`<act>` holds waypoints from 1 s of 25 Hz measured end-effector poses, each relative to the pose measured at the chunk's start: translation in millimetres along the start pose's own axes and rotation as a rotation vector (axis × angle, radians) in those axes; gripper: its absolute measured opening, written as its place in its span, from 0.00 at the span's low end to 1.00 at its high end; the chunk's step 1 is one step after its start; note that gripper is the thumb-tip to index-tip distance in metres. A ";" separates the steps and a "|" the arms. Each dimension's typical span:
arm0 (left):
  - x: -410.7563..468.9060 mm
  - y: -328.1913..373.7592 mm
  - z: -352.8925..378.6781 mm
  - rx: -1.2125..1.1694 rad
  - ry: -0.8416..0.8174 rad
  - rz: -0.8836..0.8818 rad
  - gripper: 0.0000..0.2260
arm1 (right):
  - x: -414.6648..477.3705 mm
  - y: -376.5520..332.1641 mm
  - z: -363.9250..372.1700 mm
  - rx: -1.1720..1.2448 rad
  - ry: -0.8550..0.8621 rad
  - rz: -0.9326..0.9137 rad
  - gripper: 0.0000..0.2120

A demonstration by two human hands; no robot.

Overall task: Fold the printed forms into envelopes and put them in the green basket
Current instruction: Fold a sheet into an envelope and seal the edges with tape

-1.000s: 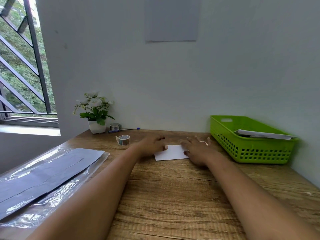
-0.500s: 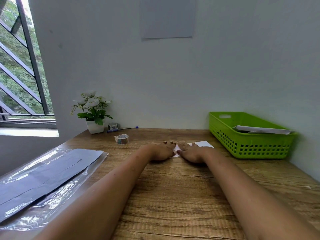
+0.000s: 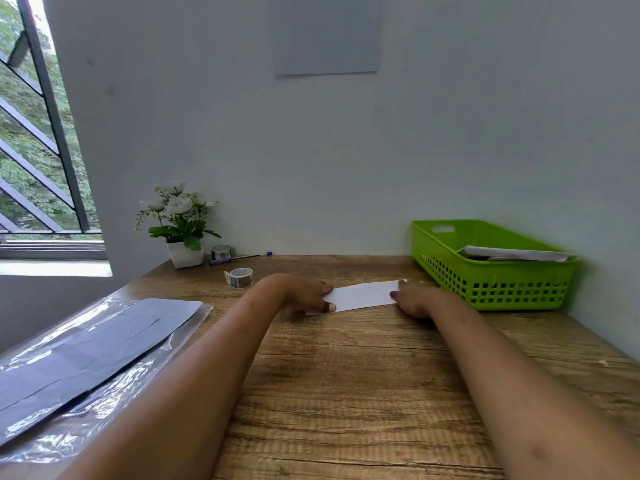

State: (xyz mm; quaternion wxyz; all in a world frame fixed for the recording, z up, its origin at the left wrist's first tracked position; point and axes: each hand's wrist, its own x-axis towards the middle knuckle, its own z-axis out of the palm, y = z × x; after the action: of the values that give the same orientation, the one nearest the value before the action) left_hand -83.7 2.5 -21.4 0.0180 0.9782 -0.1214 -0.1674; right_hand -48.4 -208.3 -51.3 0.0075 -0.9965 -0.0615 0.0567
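Observation:
A folded white form lies flat on the wooden desk, a long narrow strip running left to right. My left hand rests on its left end, fingertips and thumb touching the paper. My right hand presses the right end with its fingertips. The green basket stands at the right against the wall, just beyond my right hand. Folded white papers lie inside it.
A tape roll lies behind my left hand. A potted white flower, a second tape roll and a pen sit at the back left. A clear plastic sleeve of dark sheets covers the desk's left side.
My hands met at the middle of the form and then slid apart to its two ends. The strip now shows between them, lying flat.

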 end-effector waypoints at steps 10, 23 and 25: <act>7.8 37.9 15.6 -0.091 0.358 0.005 0.15 | -31.4 -66.7 -22.5 0.049 0.196 -0.231 0.15; -8.4 28.0 15.3 -0.465 0.303 0.140 0.12 | -20.3 -0.3 -22.7 0.241 -0.107 -0.248 0.30; -16.9 17.8 15.8 -0.507 0.396 0.083 0.12 | -31.4 -24.4 -24.2 0.237 -0.040 -0.329 0.32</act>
State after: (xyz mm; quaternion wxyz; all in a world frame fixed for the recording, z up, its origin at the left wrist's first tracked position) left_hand -108.6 -10.6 -29.6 0.2913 0.9503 -0.1095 0.0023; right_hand -79.7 -188.2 -23.2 0.1328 -0.9638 -0.2165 0.0812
